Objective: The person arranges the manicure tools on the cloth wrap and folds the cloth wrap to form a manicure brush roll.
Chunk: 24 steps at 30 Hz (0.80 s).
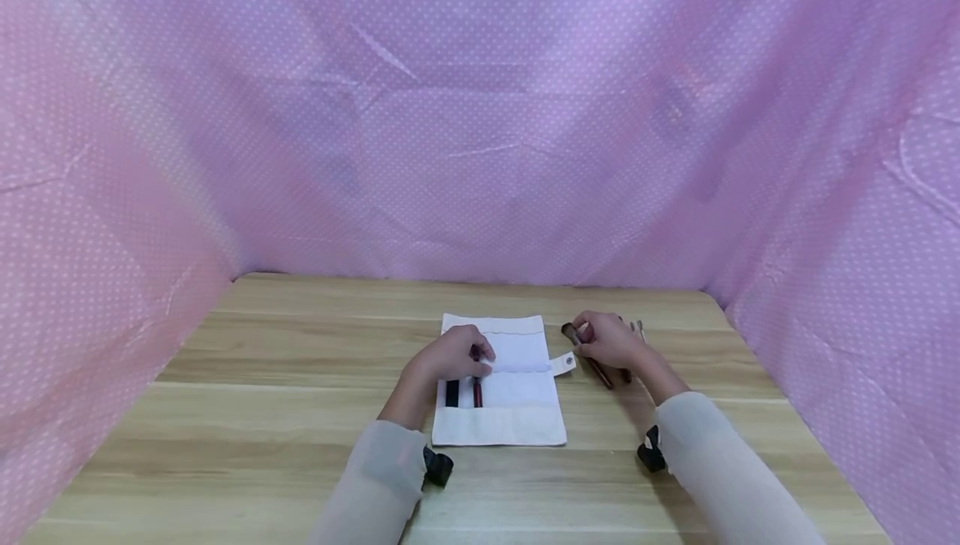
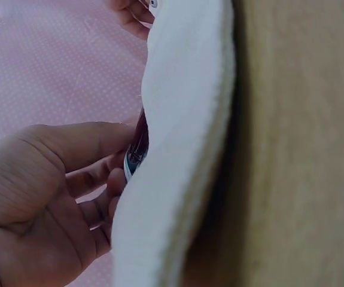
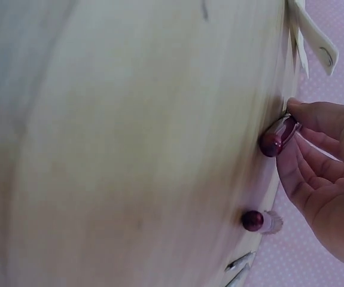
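Note:
A white cloth brush roll (image 1: 501, 427) lies unfolded on the table. Over its left side, my left hand (image 1: 453, 353) pinches a dark red makeup brush (image 1: 477, 395) whose lower end is tucked in the roll's pocket; the left wrist view shows thumb and fingers at its metal collar (image 2: 134, 156). Beside that brush a flat black item (image 1: 452, 393) stands in the same pocket. To the right of the roll, my right hand (image 1: 611, 339) pinches another makeup brush (image 1: 599, 372), bristles pointing up-left. Its rounded red handle end (image 3: 271, 144) faces the right wrist camera.
Another red-handled brush (image 3: 253, 220) lies right of the held one, with thin metal tools (image 1: 638, 328) farther right. A snap tab (image 1: 562, 364) sticks out from the roll's right edge. Pink dotted cloth (image 1: 480, 195) surrounds the wooden table (image 1: 300, 378) at the back and sides.

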Available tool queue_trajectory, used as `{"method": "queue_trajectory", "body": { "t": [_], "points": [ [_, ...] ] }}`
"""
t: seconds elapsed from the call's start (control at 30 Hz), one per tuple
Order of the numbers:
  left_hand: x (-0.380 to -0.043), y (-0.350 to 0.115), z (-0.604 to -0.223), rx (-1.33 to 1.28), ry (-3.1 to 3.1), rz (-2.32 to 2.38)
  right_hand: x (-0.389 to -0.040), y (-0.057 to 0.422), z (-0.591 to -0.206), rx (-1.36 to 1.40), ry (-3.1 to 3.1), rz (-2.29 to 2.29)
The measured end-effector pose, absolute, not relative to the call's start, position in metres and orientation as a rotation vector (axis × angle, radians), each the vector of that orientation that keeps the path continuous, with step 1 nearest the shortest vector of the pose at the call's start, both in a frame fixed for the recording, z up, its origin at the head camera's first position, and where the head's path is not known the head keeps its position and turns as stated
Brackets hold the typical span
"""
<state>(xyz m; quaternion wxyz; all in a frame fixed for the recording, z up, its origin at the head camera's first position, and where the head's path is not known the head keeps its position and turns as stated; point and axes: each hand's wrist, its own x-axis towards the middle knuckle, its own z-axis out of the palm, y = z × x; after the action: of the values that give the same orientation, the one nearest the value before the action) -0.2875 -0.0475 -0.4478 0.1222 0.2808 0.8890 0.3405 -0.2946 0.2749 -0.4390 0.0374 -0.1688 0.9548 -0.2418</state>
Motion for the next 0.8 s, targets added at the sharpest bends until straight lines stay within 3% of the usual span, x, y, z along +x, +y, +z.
{"method": "queue_trajectory", "body": {
  "t": [0.8],
  "points": [
    [-0.294, -0.048, -0.457, 0.756, 2.523, 1.053, -0.307, 0.229, -0.414, -0.384, 2.8, -1.297]
  ]
}}
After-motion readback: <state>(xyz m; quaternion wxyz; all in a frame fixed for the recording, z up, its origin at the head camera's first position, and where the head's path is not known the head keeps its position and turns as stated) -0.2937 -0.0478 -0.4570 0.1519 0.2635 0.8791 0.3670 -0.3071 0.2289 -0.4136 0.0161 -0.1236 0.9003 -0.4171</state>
